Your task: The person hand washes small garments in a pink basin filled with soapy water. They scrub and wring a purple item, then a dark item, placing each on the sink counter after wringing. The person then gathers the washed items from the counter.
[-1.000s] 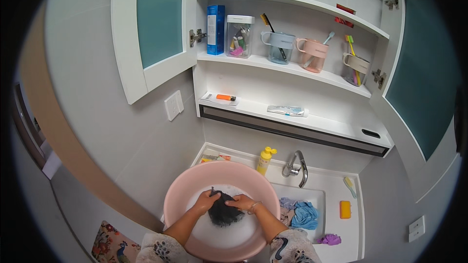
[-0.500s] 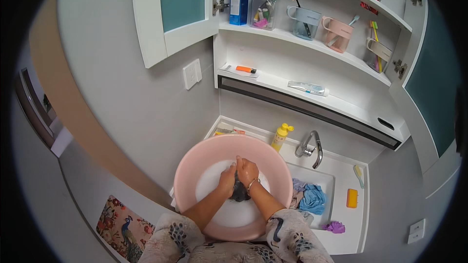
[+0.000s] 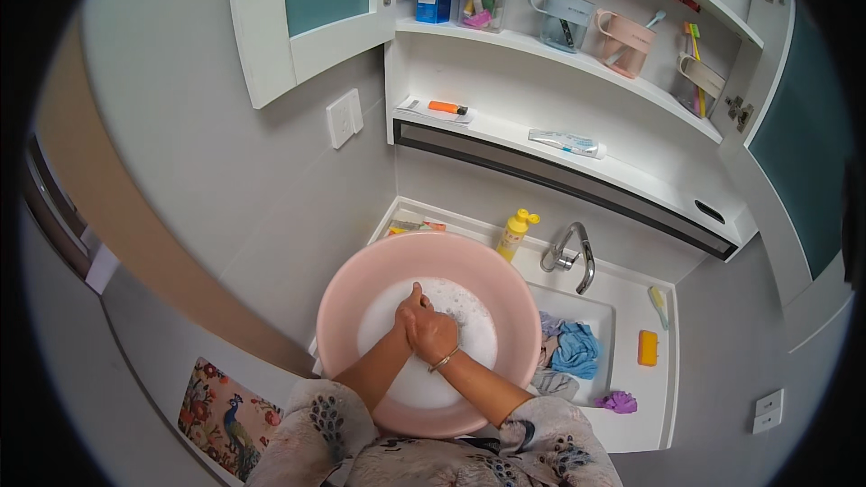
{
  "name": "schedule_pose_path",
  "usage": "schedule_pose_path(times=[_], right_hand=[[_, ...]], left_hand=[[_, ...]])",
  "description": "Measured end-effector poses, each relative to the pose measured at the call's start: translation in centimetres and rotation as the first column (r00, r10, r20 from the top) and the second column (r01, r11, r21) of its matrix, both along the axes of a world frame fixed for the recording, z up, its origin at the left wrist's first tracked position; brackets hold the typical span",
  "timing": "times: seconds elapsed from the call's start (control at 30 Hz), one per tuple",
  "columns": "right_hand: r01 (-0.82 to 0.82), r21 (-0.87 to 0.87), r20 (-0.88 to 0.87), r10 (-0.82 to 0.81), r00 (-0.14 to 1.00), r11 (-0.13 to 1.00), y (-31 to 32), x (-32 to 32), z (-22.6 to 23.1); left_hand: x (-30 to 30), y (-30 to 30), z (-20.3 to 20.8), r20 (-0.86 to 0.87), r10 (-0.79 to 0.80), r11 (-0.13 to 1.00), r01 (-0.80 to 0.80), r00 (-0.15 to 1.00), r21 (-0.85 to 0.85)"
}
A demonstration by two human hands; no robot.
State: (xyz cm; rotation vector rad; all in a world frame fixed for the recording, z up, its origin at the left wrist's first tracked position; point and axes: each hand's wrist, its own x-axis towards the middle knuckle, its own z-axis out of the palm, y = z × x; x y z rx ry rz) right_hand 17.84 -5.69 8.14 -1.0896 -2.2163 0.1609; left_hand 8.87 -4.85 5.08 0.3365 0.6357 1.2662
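A large pink basin holds white, sudsy water. My left hand and my right hand are pressed together above the suds, near the basin's middle. Fingers of both are closed, with the right hand covering much of the left. Whatever lies between them is hidden; no dark cloth shows now. A bracelet circles my right wrist.
Right of the basin, a white sink holds blue and grey cloths below a chrome faucet. A yellow bottle stands behind. The counter bears a yellow-orange sponge, a brush and a purple scrunchie. Open cabinet doors flank shelves above.
My hands have come together and turned, the right now over the left. The dark cloth seen between them earlier is out of sight. The whole view has shifted slightly.
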Motion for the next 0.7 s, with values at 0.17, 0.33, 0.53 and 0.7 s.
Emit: schedule_pose_path(times=[0.17, 0.33, 0.53, 0.7], right_hand=[[0.171, -0.438, -0.094, -0.234, 0.968, 0.883, 6.3, 2.8, -1.3], [0.004, -0.554, -0.619, -0.416, 0.667, 0.832, 11.4, 3.0, -11.8], [0.091, -0.835, -0.085, -0.290, 0.953, 0.543, 6.6, 1.3, -11.9], [0.224, -0.690, -0.063, -0.366, 0.929, 0.688, 10.2, 3.0, -19.2]], left_hand=[[2.8, -0.2, 1.8, -0.365, 0.024, 0.968, -0.113, 0.931, -0.224], [-0.8, 2.8, 1.9, -0.367, 0.176, 0.942, -0.264, 0.913, -0.207], [-4.9, 1.8, -12.2, -0.822, -0.091, 0.948, -0.204, 0.562, -0.245], [-4.1, 3.3, -14.9, -0.785, -0.031, 0.938, -0.253, 0.619, -0.237]])
